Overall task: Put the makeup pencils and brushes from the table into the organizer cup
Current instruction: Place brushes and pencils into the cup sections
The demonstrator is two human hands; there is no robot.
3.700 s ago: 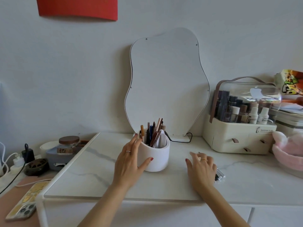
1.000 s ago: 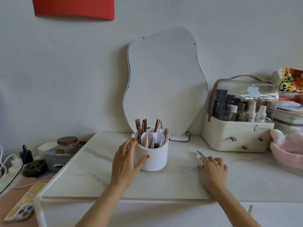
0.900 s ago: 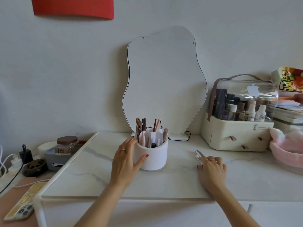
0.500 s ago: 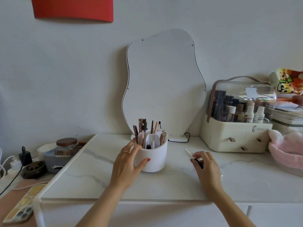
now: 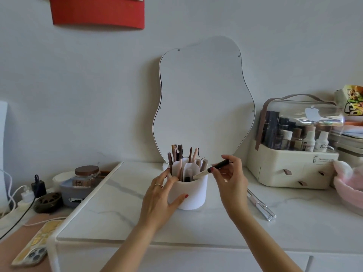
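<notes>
The white organizer cup (image 5: 193,195) stands on the marble table (image 5: 121,218), with several pencils and brushes (image 5: 177,154) upright in its compartments. My left hand (image 5: 160,197) grips the cup's left side. My right hand (image 5: 230,179) pinches a black-and-white makeup pencil (image 5: 211,171), tilted with its white end over the cup's right rim. Two or three more slim pencils (image 5: 261,208), silver and pink, lie on the table to the right of my right wrist.
A wavy mirror (image 5: 202,99) leans on the wall behind the cup. A cream cosmetics case (image 5: 290,173) and a pink fluffy thing (image 5: 347,185) are at the right. A jar (image 5: 86,176), chargers and a phone (image 5: 33,246) lie on the lower surface at the left.
My right hand lifted a pencil off the table and carried it left and up to the cup's rim. My left hand stayed on the cup.
</notes>
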